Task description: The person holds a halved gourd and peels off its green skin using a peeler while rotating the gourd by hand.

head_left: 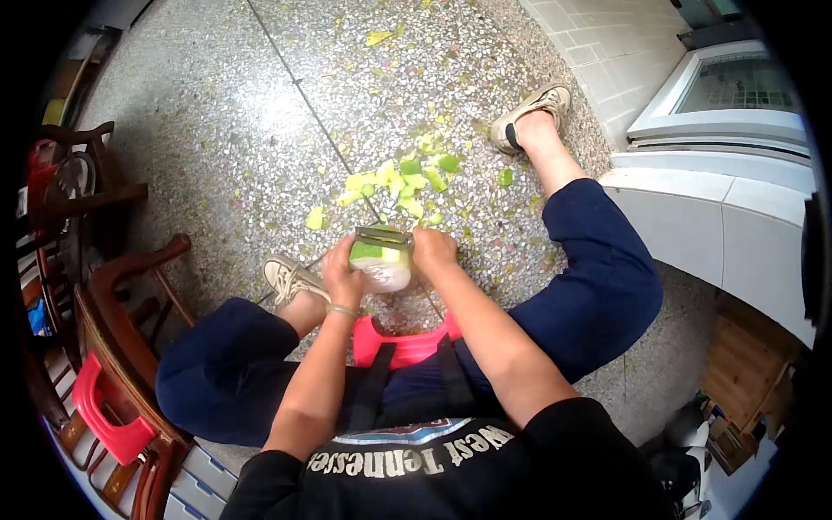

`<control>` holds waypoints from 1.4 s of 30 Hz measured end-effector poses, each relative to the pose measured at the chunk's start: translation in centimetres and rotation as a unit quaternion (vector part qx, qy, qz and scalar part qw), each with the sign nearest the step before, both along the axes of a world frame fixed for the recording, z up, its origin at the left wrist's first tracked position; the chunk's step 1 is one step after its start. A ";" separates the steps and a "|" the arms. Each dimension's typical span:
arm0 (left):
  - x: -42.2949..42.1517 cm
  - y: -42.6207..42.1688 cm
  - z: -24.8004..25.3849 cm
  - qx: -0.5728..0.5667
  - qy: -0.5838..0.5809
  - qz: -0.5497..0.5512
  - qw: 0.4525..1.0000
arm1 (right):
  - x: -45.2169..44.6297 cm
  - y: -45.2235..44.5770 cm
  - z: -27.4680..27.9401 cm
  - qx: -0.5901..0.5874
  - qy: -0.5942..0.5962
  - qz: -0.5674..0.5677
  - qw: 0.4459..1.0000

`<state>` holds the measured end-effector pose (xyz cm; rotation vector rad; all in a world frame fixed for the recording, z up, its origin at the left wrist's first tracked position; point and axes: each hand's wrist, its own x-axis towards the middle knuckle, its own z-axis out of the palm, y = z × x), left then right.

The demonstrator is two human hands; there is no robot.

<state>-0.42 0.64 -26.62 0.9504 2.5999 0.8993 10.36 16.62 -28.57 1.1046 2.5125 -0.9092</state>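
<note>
Between my knees is a partly pared fruit (381, 270), green on one side and whitish on the lower part; its exact kind is unclear. My left hand (343, 270) wraps round its left side, the wrist wearing a bracelet. On the right, my right hand (433, 250) is closed in a fist on what appears to be the handle of a knife. The knife's broad dark blade (383, 234) lies across the top of the fruit, touching it or nearly so. Chunks of green-yellow peel (392, 178) are scattered on the floor just beyond.
A pink stool (365, 338) is under me on the speckled stone floor (217, 130). Dark wooden chairs (130, 286) and another pink stool (102, 416) stand at left. To the right are a tiled ledge (693, 186) and a white-framed window (728, 87).
</note>
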 end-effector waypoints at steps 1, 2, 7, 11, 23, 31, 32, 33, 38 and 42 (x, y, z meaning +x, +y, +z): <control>-0.1 0.0 0.2 0.006 -0.017 0.000 1.000 | -0.1 0.2 -0.3 -0.006 -0.011 -0.001 1.000; -0.4 0.0 0.3 0.011 -0.032 -0.001 0.999 | -0.2 0.5 -0.6 -0.013 -0.020 -0.003 1.000; -0.4 -1.3 -0.7 0.011 -0.049 0.019 0.999 | 1.6 3.8 -2.2 -0.080 -0.222 0.027 0.971; -0.9 -3.7 -3.4 0.044 -0.153 0.077 0.984 | 1.4 3.1 -2.2 -0.109 -0.264 0.052 0.957; -0.3 -3.4 -3.1 0.002 -0.033 0.036 0.999 | -1.9 -1.2 3.2 0.008 0.039 0.146 0.989; -1.0 -0.7 -0.4 0.009 -0.031 -0.001 0.999 | -2.0 1.7 0.8 -0.006 -0.034 0.095 0.995; -1.1 -0.4 0.1 0.003 -0.038 -0.008 0.999 | -1.8 2.1 0.2 -0.023 -0.032 0.090 0.995; -1.3 0.0 0.1 0.005 -0.036 -0.011 0.999 | -1.9 2.4 -0.1 -0.039 -0.028 0.085 0.995; -1.5 0.0 -0.7 0.033 -0.007 -0.016 0.999 | -1.9 3.6 -0.7 -0.071 -0.182 0.072 0.978; -1.0 0.0 -0.3 0.025 0.024 -0.037 0.999 | -1.2 3.7 0.0 -0.129 -0.245 0.054 0.959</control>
